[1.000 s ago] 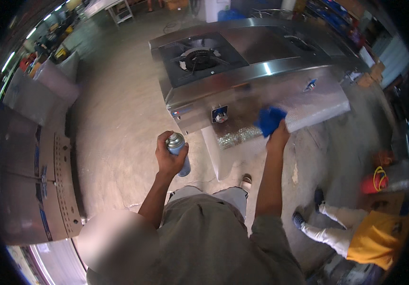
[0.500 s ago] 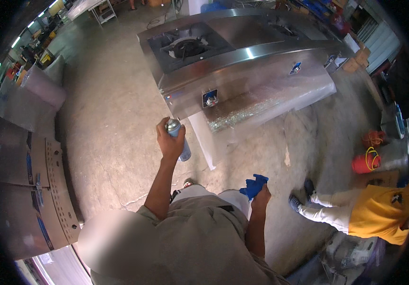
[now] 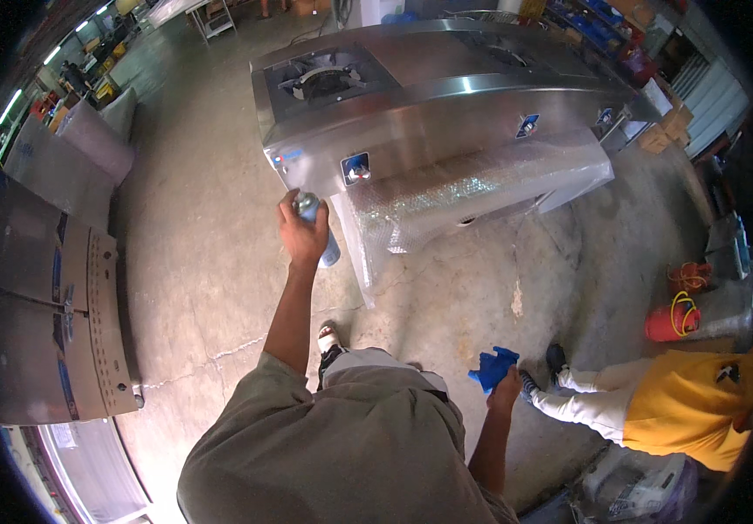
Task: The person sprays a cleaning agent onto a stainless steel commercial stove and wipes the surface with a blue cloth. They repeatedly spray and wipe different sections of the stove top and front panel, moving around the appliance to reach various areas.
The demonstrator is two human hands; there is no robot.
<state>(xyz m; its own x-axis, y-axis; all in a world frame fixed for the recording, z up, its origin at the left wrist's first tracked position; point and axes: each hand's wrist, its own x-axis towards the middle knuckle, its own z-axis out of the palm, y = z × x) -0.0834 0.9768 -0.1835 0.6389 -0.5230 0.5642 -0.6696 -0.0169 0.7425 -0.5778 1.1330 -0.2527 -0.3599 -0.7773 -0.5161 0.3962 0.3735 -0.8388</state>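
My left hand (image 3: 303, 231) is wrapped round a blue spray can (image 3: 331, 249), with a finger by its silver top. The can is close to the left front corner of a steel gas stove (image 3: 429, 131). Bubble wrap (image 3: 473, 188) hangs from the stove's lower front, below knobs on blue plates such as this knob (image 3: 356, 169). Off to my right side, my right hand (image 3: 506, 390) is closed on a blue cloth (image 3: 493, 369), well away from the stove.
On the right stands a person in a yellow shirt (image 3: 682, 397), near a red gas cylinder (image 3: 672, 323). A large cardboard box (image 3: 36, 306) is at the left, with a roll of wrap (image 3: 97, 140) beyond it. Small cartons (image 3: 665, 131) sit past the stove's right end.
The view has shifted, and the stove's front shows more squarely. My left hand with the can is nearer the stove's left corner. My right hand and the cloth are farther right and lower.
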